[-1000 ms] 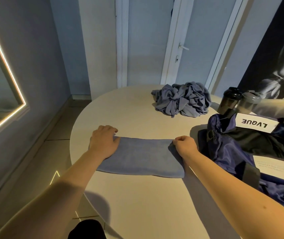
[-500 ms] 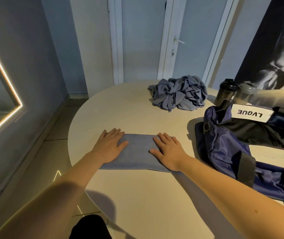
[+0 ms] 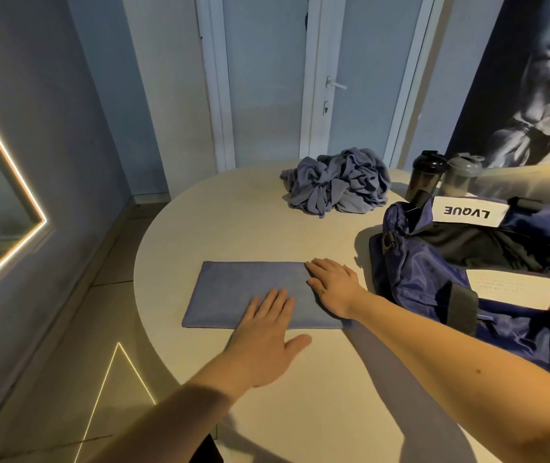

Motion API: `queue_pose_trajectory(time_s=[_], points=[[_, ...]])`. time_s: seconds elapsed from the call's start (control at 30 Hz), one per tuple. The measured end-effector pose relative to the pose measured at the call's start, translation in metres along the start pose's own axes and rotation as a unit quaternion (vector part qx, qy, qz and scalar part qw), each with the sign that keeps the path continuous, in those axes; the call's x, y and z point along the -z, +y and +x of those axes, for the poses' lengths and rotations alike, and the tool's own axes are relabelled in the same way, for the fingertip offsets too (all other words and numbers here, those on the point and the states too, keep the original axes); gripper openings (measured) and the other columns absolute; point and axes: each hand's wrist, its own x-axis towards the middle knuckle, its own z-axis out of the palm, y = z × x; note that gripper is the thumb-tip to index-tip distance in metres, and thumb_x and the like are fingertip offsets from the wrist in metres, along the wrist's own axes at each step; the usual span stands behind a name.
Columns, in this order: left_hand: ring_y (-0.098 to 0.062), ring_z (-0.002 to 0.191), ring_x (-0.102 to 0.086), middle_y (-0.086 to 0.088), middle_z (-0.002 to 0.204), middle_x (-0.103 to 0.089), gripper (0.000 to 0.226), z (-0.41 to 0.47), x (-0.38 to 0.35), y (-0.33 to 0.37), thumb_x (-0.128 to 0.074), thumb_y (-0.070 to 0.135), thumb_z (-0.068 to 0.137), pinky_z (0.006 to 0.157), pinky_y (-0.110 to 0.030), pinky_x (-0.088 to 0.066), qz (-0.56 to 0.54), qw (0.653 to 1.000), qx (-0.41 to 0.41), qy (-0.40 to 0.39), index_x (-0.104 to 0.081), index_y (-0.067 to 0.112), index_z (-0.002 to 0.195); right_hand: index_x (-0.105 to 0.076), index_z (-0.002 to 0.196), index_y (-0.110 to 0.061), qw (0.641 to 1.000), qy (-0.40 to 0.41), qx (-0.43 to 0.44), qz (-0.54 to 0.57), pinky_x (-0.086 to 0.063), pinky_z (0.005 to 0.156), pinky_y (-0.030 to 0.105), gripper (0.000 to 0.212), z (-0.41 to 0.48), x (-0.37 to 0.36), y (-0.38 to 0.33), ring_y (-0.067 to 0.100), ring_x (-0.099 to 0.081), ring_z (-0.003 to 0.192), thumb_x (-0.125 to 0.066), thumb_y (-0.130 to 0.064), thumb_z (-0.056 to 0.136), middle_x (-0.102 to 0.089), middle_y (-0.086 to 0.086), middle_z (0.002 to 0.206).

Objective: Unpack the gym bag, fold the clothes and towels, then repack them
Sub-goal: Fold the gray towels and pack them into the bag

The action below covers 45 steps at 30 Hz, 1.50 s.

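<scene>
We found the towel (image 3: pixel 233 292) folded flat on the desk (image 3: pixel 217 222) beneath the left hand (image 3: pixel 267 332) and right hand (image 3: pixel 332 285), both released, fingers straight, pressing. We judged folding in hand. Next: another fold, then the crumpled clothes (image 3: pixel 337 185) beyond the right hand; gym bag (image 3: pixel 434 295) lay open beside it

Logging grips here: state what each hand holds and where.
Nothing is held. Left hand and right hand lie flat, fingers straight, on the folded towel.
</scene>
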Motion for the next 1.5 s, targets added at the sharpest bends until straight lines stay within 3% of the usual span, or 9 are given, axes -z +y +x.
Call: queue_pose_trajectory(time_s=[0.13, 0.33, 0.57, 0.77, 0.93, 1.1, 1.27, 1.37, 1.5], points=[[-0.014, 0.154, 0.019, 0.002, 0.170, 0.014, 0.103, -0.007, 0.000, -0.003, 0.014, 0.077, 0.076, 0.127, -0.043, 0.008, 0.011, 1.000, -0.011, -0.015, 0.011, 0.020, 0.161, -0.047, 0.147, -0.027, 0.999, 0.011, -0.027, 0.020, -0.031, 0.107, 0.047, 0.042, -0.011, 0.006, 0.002, 0.031, -0.039, 0.134, -0.040, -0.035, 0.107, -0.049, 0.003, 0.146], [-0.013, 0.156, 0.001, 0.006, 0.170, -0.007, 0.077, -0.023, 0.011, 0.030, -0.025, 0.068, 0.099, 0.127, -0.039, 0.003, -0.018, 0.998, -0.065, 0.015, -0.013, 0.025, 0.162, -0.062, 0.132, -0.017, 0.990, 0.032, -0.092, 0.099, -0.050, 0.090, 0.044, 0.045, -0.033, 0.018, 0.012, 0.036, -0.055, 0.115, -0.061, -0.028, 0.089, -0.063, 0.013, 0.125], [-0.006, 0.155, 0.003, 0.010, 0.170, -0.008, 0.079, -0.062, 0.002, 0.058, -0.035, 0.070, 0.098, 0.127, -0.034, 0.001, -0.064, 0.991, -0.116, 0.026, -0.021, 0.024, 0.161, -0.066, 0.110, -0.012, 0.963, 0.040, -0.114, 0.240, -0.044, 0.062, 0.026, 0.033, -0.079, 0.034, 0.013, 0.022, -0.060, 0.084, -0.078, -0.016, 0.080, -0.067, 0.006, 0.097], [0.004, 0.141, -0.010, 0.019, 0.153, -0.025, 0.092, -0.104, 0.000, 0.052, -0.070, 0.075, 0.071, 0.117, -0.014, 0.002, -0.114, 0.983, -0.141, 0.034, -0.039, 0.028, 0.144, -0.056, 0.136, -0.018, 0.914, 0.034, -0.155, 0.374, -0.049, 0.078, 0.029, 0.059, -0.145, 0.031, 0.000, 0.023, -0.062, 0.100, -0.078, -0.010, 0.081, -0.061, 0.003, 0.117], [-0.020, 0.118, -0.050, 0.001, 0.123, -0.054, 0.053, -0.123, -0.028, 0.042, -0.083, 0.033, 0.073, 0.120, -0.034, -0.025, -0.117, 0.960, -0.194, 0.162, -0.061, 0.015, 0.117, -0.044, 0.147, -0.021, 0.939, -0.021, -0.136, 0.315, -0.041, 0.081, 0.025, 0.064, -0.203, 0.034, -0.014, 0.018, -0.059, 0.102, -0.073, -0.022, 0.089, -0.059, -0.003, 0.119], [-0.030, 0.102, -0.064, -0.007, 0.104, -0.065, 0.023, -0.140, -0.035, 0.048, -0.082, 0.004, 0.078, 0.105, -0.043, -0.045, -0.131, 0.929, -0.210, 0.275, -0.073, 0.006, 0.099, -0.038, 0.150, -0.027, 0.936, 0.001, -0.114, 0.333, -0.042, 0.071, 0.012, 0.068, -0.238, 0.020, -0.017, 0.003, -0.058, 0.092, -0.072, -0.023, 0.090, -0.055, -0.007, 0.120], [-0.022, 0.108, -0.064, -0.003, 0.112, -0.068, 0.018, -0.150, -0.028, 0.042, -0.068, 0.019, 0.095, 0.107, -0.038, -0.046, -0.179, 0.938, -0.196, 0.224, -0.073, 0.007, 0.107, -0.065, 0.124, -0.033, 0.911, 0.058, -0.063, 0.403, -0.049, 0.082, 0.015, 0.033, -0.248, 0.012, -0.009, 0.003, -0.061, 0.103, -0.057, -0.014, 0.098, -0.060, -0.013, 0.126], [-0.012, 0.111, -0.063, 0.002, 0.114, -0.070, 0.029, -0.156, -0.022, 0.044, -0.055, 0.030, 0.101, 0.097, -0.032, -0.051, -0.238, 0.935, -0.151, 0.213, -0.073, 0.009, 0.108, -0.069, 0.118, -0.023, 0.894, 0.040, 0.025, 0.446, -0.047, 0.088, 0.023, 0.052, -0.253, 0.017, 0.000, 0.013, -0.058, 0.115, -0.042, -0.004, 0.078, -0.060, -0.007, 0.132], [-0.004, 0.111, -0.062, 0.011, 0.114, -0.068, 0.031, -0.163, -0.017, 0.047, -0.047, 0.030, 0.101, 0.091, -0.030, -0.053, -0.315, 0.923, -0.083, 0.206, -0.071, 0.013, 0.113, -0.066, 0.127, -0.023, 0.934, 0.011, 0.122, 0.336, -0.047, 0.087, 0.018, 0.064, -0.254, 0.022, 0.006, 0.010, -0.052, 0.125, -0.051, 0.008, 0.074, -0.048, -0.009, 0.144]])
